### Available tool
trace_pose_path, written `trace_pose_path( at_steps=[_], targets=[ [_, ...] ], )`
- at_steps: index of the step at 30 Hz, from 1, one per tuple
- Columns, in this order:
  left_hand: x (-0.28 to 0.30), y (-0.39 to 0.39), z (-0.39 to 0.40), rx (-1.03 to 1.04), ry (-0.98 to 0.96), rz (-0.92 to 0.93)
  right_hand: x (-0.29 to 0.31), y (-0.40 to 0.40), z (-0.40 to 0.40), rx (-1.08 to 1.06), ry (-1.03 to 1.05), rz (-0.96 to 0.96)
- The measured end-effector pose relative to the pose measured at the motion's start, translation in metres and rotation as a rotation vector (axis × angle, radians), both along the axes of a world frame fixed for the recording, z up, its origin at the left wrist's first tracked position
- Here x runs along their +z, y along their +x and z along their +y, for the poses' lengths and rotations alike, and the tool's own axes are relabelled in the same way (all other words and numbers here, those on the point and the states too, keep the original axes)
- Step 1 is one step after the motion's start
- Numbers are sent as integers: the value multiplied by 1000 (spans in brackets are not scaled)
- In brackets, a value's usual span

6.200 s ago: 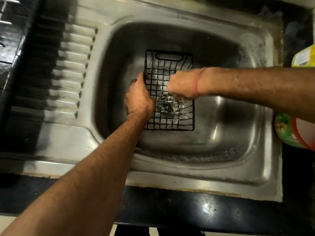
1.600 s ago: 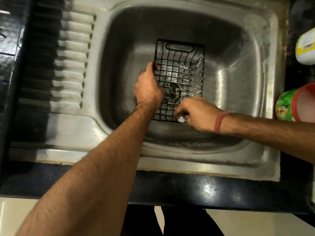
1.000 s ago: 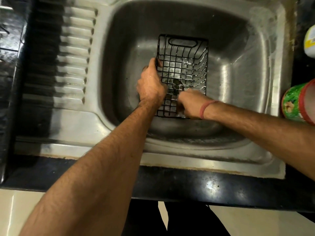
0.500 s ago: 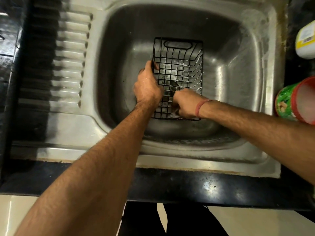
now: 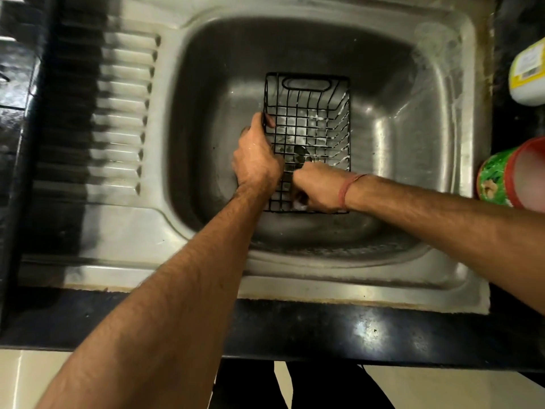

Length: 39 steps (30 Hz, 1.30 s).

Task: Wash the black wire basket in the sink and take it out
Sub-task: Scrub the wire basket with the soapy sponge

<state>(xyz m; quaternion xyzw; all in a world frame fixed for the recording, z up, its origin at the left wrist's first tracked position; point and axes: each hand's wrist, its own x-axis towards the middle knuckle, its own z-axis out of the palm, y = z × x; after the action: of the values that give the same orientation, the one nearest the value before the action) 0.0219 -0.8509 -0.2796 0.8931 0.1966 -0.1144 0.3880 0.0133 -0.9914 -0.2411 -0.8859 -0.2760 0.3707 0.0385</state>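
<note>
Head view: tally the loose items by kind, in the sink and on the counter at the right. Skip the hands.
Black wire basket, in the steel sink: 1
White scrubbing piece, under the right hand: 1
White and yellow container, counter at right: 1
Green container with a red rim, counter at right: 1
Total: 4

Dim, warm light glares off the steel sink (image 5: 413,137) and near counter edge (image 5: 365,329), the far-left corner perhaps blurred, edges bowed.
</note>
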Motion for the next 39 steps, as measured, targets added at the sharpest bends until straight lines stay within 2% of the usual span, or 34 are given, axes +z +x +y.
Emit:
trace_pose_path(
  at_steps=[4, 6, 8, 10, 15, 18, 20, 23, 28, 30, 32, 35, 37, 39],
  targets=[
    [-3, 1, -1, 11, -11, 7, 14, 1, -9, 327, -252, -40],
    [-4, 1, -2, 9, -1, 6, 21, -1, -3, 417, -275, -47],
    [-6, 2, -2, 9, 12, 7, 19, 1, 4, 409, -255, -32],
    [-5, 2, -3, 5, 6, 8, 12, 3, 5, 183, -177, 2],
    [-5, -1, -2, 5, -141, -23, -23, -8, 21, -845, 275, 265],
    [-4, 0, 2, 69, -290, -30, -46, -15, 33, -1224, 486, 389],
    [-2, 0, 4, 27, -298, -57, -55, -8, 32, -1373, 600, 352],
    [-3, -5, 8, -90, -268, -42, -51, 15, 34, -1466, 737, 258],
    [-7, -6, 7, -129, -247, -49, -48, 74, 47, -1683, 1052, 125],
    [-14, -2, 8, -126, -237, -7, -41, 78, 50, -1610, 1051, 0],
    [-25, -2, 13, -101, -256, 11, -34, 60, 52, -1427, 907, -125],
    [-34, -1, 21, -63, -265, 9, -35, 17, 50, -1169, 772, -161],
    [-30, -2, 20, -51, -300, 1, -36, 17, 48, -1154, 798, -169],
    [-26, -4, 18, -62, -323, -12, -38, 43, 50, -1291, 898, -167]
  ],
)
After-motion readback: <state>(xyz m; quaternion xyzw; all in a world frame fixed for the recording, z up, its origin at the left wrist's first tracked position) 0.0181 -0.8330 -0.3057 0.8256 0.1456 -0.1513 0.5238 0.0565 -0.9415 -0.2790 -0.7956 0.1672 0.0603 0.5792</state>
